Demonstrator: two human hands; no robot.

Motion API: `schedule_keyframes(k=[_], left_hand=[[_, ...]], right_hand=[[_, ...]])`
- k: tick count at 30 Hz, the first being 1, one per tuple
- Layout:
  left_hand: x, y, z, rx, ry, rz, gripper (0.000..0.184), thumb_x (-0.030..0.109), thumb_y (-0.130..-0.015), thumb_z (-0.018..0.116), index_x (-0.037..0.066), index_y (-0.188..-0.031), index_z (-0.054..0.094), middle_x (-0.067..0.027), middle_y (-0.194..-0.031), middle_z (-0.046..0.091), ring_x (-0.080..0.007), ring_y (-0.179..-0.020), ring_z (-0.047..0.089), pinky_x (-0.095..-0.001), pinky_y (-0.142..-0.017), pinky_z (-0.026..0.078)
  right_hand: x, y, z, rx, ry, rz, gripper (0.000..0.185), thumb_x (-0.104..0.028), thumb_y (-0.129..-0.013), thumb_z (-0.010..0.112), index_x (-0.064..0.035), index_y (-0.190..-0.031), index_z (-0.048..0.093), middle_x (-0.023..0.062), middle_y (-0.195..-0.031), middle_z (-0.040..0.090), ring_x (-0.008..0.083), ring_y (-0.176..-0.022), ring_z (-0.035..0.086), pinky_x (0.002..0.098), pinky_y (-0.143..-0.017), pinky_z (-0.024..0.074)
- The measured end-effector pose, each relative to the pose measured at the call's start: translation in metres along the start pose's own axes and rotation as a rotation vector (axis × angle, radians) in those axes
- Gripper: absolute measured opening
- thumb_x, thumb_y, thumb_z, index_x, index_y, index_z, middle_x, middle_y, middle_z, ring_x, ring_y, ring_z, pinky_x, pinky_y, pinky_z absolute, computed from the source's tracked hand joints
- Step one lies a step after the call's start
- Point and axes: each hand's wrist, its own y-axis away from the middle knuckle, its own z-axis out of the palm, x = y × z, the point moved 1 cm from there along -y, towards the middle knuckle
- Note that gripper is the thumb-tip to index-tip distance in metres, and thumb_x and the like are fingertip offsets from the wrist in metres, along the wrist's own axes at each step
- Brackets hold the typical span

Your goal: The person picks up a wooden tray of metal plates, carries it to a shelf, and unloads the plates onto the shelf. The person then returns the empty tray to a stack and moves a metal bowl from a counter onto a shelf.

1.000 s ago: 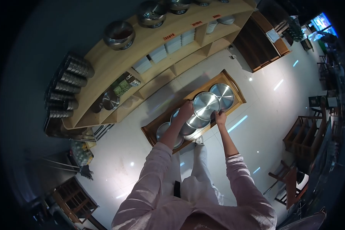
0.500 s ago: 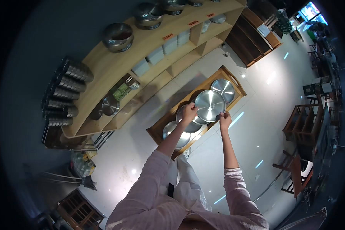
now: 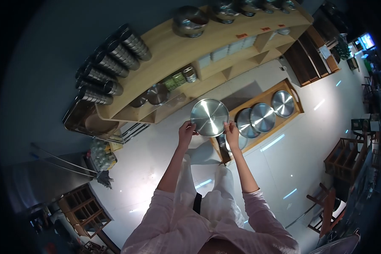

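A round, shiny stainless steel plate [image 3: 209, 117] is held up in front of me between both hands. My left hand [image 3: 185, 134] grips its lower left rim, and my right hand [image 3: 232, 134] grips its lower right rim. Behind and to the right lies a long wooden tray [image 3: 295, 99] on the floor. Several similar steel plates [image 3: 262, 117] rest in it, some overlapping. My right hand and forearm partly hide the plate at the tray's near end.
A pale wooden shelf unit [image 3: 165, 42] curves along the left, with large steel bowls [image 3: 191, 21] and stacked metal cups [image 3: 135, 42] on top. A mop [image 3: 103, 178] and bagged bottles [image 3: 101, 154] are at left. Wooden racks [image 3: 345, 156] line the right.
The held plate has moved left, away from above the wooden tray, with both hands still on its rim. My view has turned left, and the plates in the tray are now less covered.
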Motion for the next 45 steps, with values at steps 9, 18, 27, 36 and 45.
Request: schedule_keyframes(k=[9, 18, 27, 36, 45], left_hand=[[-0.018, -0.045, -0.177, 0.2, 0.041, -0.02, 0.014, 0.014, -0.087, 0.056, 0.002, -0.094, 0.056, -0.0021, -0.08, 0.055, -0.0101, -0.072, 0.057, -0.025, -0.063, 0.05], [-0.086, -0.143, -0.252, 0.356, 0.203, -0.001, 0.009, 0.011, -0.085, 0.056, 0.002, -0.088, 0.053, -0.0031, -0.079, 0.054, -0.0131, -0.073, 0.058, -0.0295, -0.069, 0.053], [-0.133, -0.218, -0.271, 0.383, 0.38, -0.071, 0.017, 0.009, -0.085, 0.054, -0.001, -0.1, 0.054, -0.0076, -0.091, 0.058, -0.0163, -0.087, 0.058, -0.03, -0.081, 0.051], [-0.122, -0.223, -0.275, 0.276, 0.323, -0.086, 0.037, 0.01, -0.085, 0.052, -0.004, -0.119, 0.045, -0.0116, -0.115, 0.051, -0.0201, -0.104, 0.054, -0.0329, -0.088, 0.047], [-0.054, -0.165, -0.195, 0.106, 0.015, 0.107, 0.021, 0.006, -0.089, 0.045, 0.0, -0.108, 0.053, -0.0083, -0.105, 0.056, -0.0165, -0.096, 0.056, -0.0291, -0.083, 0.047]], right_hand=[[0.055, -0.001, 0.21, -0.11, -0.117, 0.104, 0.022, -0.02, -0.089, 0.053, 0.0016, -0.085, 0.051, 0.0053, -0.066, 0.055, 0.0104, -0.055, 0.056, 0.0234, -0.051, 0.0487], [0.122, -0.057, 0.336, -0.117, -0.199, 0.179, 0.025, -0.019, -0.088, 0.054, 0.0052, -0.091, 0.055, 0.0066, -0.064, 0.057, 0.0108, -0.056, 0.056, 0.0249, -0.054, 0.0515], [0.167, -0.11, 0.384, -0.266, -0.071, 0.152, 0.029, -0.015, -0.09, 0.05, 0.0072, -0.109, 0.052, 0.0095, -0.081, 0.063, 0.0134, -0.074, 0.062, 0.026, -0.065, 0.0512], [0.156, -0.097, 0.388, -0.35, 0.119, 0.142, 0.036, -0.004, -0.086, 0.045, 0.0034, -0.121, 0.046, 0.0105, -0.096, 0.062, 0.0158, -0.09, 0.059, 0.0237, -0.078, 0.045], [0.065, -0.038, 0.312, -0.184, -0.057, 0.032, 0.035, -0.011, -0.084, 0.053, 0.0021, -0.117, 0.05, 0.0167, -0.103, 0.061, 0.0229, -0.092, 0.061, 0.0306, -0.079, 0.0482]])
